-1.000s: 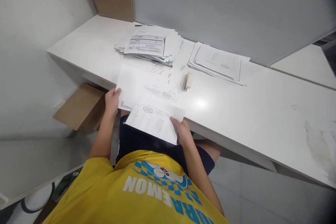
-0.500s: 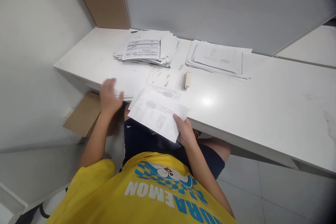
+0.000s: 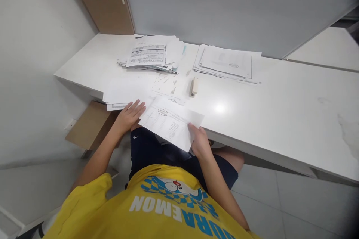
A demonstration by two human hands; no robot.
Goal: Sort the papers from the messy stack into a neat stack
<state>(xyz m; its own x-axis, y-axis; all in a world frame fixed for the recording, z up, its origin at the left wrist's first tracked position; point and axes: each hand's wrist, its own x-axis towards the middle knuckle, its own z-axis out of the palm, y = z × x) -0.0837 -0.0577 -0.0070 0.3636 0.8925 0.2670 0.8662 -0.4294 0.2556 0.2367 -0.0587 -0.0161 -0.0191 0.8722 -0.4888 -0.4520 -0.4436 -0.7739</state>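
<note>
My right hand (image 3: 200,140) pinches the right edge of a printed sheet of paper (image 3: 168,123) with an oval stamp on it, thumb on top. The sheet overhangs the desk's front edge above my lap. Fingers extended, my left hand (image 3: 131,116) lies at the desk edge, close to the sheet's left side. Beside its fingertips are white papers (image 3: 120,91) that jut slightly over the front edge. Another stamped paper (image 3: 176,100) shows partly behind the held sheet. A cream stapler (image 3: 194,87) rests on the desk beyond it.
The white desk (image 3: 269,119) runs along a grey partition (image 3: 224,7). At the back stand a messy paper stack (image 3: 151,54) and a neater paper stack (image 3: 227,63). Brown boxes (image 3: 109,15) are at the back left; an open cardboard box (image 3: 86,125) is below the desk's left end.
My left hand has moved right and down from the papers at the left towards the held sheet, its fingers now stretched out. My right hand keeps hold of the sheet.
</note>
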